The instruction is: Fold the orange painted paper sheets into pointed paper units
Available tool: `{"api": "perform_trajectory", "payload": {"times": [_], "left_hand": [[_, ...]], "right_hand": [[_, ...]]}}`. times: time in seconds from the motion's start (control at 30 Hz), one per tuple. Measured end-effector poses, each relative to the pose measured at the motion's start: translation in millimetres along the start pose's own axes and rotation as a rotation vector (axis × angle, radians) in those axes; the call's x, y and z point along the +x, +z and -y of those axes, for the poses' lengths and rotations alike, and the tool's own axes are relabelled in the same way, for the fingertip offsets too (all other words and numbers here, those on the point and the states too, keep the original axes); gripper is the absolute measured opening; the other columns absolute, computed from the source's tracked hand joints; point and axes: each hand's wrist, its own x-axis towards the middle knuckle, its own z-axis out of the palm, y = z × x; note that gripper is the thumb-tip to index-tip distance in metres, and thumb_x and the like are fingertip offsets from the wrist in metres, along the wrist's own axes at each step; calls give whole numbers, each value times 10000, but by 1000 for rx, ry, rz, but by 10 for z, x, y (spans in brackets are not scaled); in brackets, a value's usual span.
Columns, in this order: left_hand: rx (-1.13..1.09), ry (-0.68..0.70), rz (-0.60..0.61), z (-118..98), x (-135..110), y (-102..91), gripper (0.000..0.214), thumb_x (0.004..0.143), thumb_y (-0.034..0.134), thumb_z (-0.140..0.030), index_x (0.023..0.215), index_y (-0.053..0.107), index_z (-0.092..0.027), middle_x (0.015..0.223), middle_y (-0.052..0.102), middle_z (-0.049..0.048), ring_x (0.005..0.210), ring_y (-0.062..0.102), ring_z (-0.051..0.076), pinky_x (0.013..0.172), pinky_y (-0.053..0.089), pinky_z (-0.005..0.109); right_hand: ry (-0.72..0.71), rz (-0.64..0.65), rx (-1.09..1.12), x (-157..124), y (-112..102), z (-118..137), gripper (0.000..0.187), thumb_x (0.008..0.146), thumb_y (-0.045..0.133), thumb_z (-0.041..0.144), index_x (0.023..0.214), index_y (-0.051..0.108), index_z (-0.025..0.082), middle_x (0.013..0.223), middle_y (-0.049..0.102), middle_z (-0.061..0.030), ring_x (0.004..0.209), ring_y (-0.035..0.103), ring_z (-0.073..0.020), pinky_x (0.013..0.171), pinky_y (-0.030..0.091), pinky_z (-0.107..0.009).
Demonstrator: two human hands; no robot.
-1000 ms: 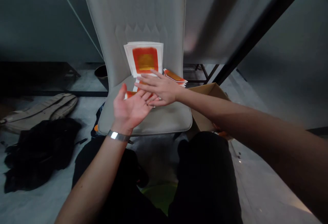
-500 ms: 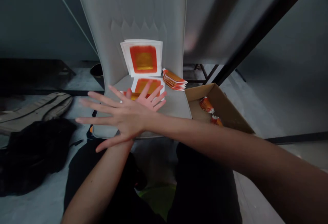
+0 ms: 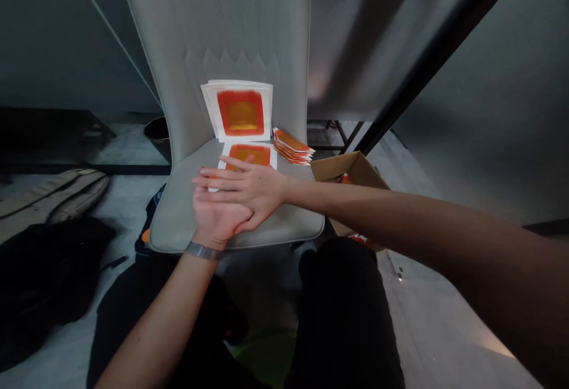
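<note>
The bare left hand [image 3: 216, 217] lies palm-up under the bare right hand [image 3: 258, 190] — grips open, seemingly empty; white square orange-and-gold-printed sheets [image 3: 241, 111] lean unfolded, apparently waiting, on a grey upholstered chair [image 3: 288, 217] — folded orange-and-gold papers [image 3: 293, 147], seemingly done, stack rightward.

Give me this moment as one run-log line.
right hand across left hand | orange-printed sheets propped against chair back | folded stack on seat | cardboard box beside chair
</note>
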Motion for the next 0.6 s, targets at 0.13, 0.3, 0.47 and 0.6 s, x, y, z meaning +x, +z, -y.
{"api": "perform_trajectory", "payload": {"times": [0.13,0.3,0.47,0.6], "left_hand": [[-1303,-257,170,-76,17,-214,813,891,234,-839,1409,519,-280,1524,534,80,1457,426,367,1125,421,624],[-1315,-332,-106,227,90,-538,752,894,285,-815,1395,557,-324,1471,583,65,1369,515,356,1077,491,594],[-638,-272,-316,729,118,-589,629,908,528,-674,1438,536,-334,1535,518,66,1437,441,364,1202,325,608],[-20,-209,-169,935,131,-275,741,821,709,-538,1488,512,-282,1701,216,101,1559,95,459,1234,70,686]], "right_hand": [[-22,42,65,-151,-4,-332,949,859,469,687,1641,216,212,1701,223,-72,1580,155,-278,1272,39,-498],[150,67,72,-449,-137,-1090,983,854,427,757,1614,244,161,1699,201,-82,1564,182,-317,1248,14,-575],[267,-21,56,-683,-61,-1473,1000,842,315,833,1523,446,112,1660,310,-128,1527,264,-374,1230,16,-605],[319,101,138,-588,139,-1330,801,848,510,735,1505,484,276,1658,352,-31,1545,235,-370,1207,20,-703]]}}
